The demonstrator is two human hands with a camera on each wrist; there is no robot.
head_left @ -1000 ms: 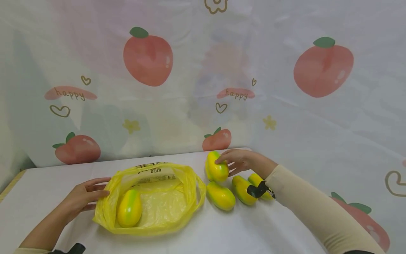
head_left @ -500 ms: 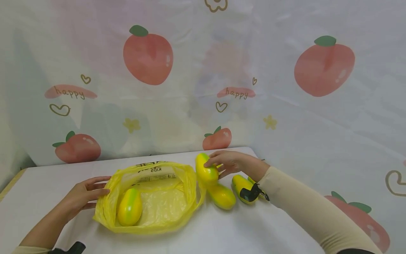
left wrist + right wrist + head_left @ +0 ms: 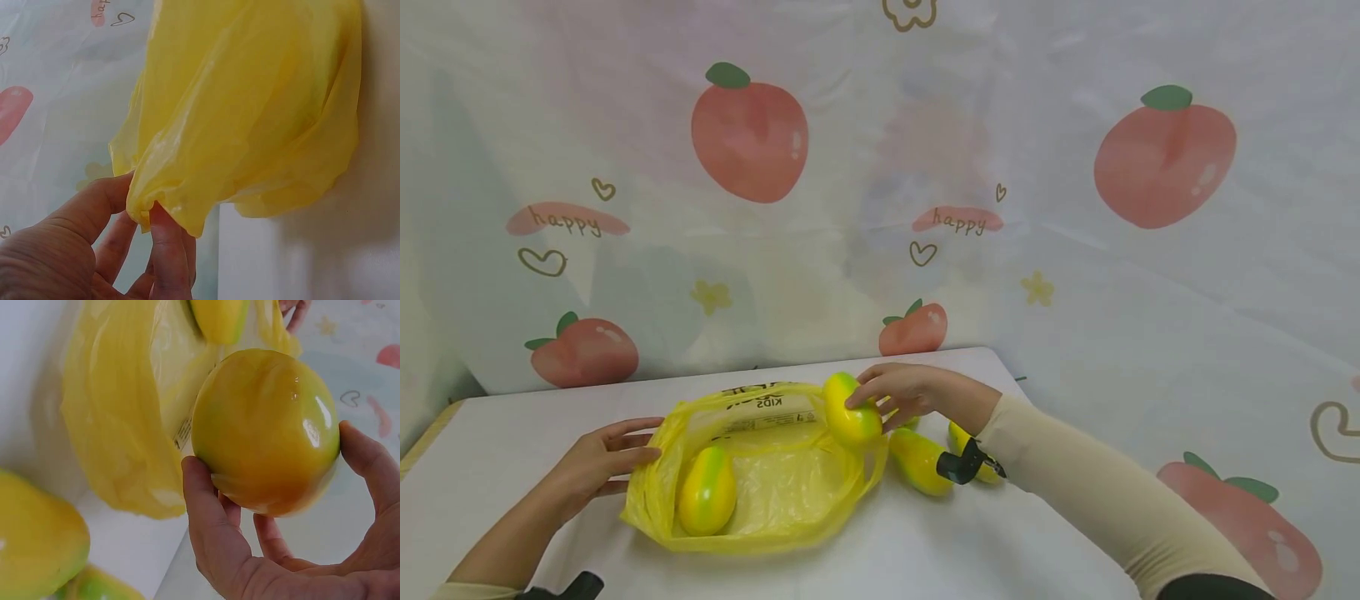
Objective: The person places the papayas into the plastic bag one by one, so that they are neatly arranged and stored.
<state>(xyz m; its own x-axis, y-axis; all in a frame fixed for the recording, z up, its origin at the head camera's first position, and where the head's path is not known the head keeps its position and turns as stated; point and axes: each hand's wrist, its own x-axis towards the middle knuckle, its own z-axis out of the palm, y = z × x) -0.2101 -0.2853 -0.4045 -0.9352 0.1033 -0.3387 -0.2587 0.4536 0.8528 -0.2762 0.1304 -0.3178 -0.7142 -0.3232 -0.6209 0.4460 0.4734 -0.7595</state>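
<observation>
A yellow plastic bag [image 3: 790, 492] lies on its side with its mouth open toward me, one yellow-green papaya [image 3: 707, 492] inside at the left. My left hand [image 3: 598, 461] pinches the bag's left edge; in the left wrist view a gathered bit of the bag [image 3: 165, 206] sits between thumb and fingers. Thumb and fingers of my right hand [image 3: 906, 392] grip another papaya [image 3: 853, 417] at the bag's right rim, raised above the table. The right wrist view shows this papaya [image 3: 265, 434] end-on, partly in front of the bag's opening.
Right of the bag lie more papayas, the nearest papaya [image 3: 917, 462] partly covered by the dark wrist strap [image 3: 961, 462]. A patterned cloth [image 3: 820, 267] hangs behind the white table [image 3: 700, 579].
My right hand has carried its papaya leftward, from above the loose papayas to the bag's right rim. My left hand and the bag have stayed nearly still.
</observation>
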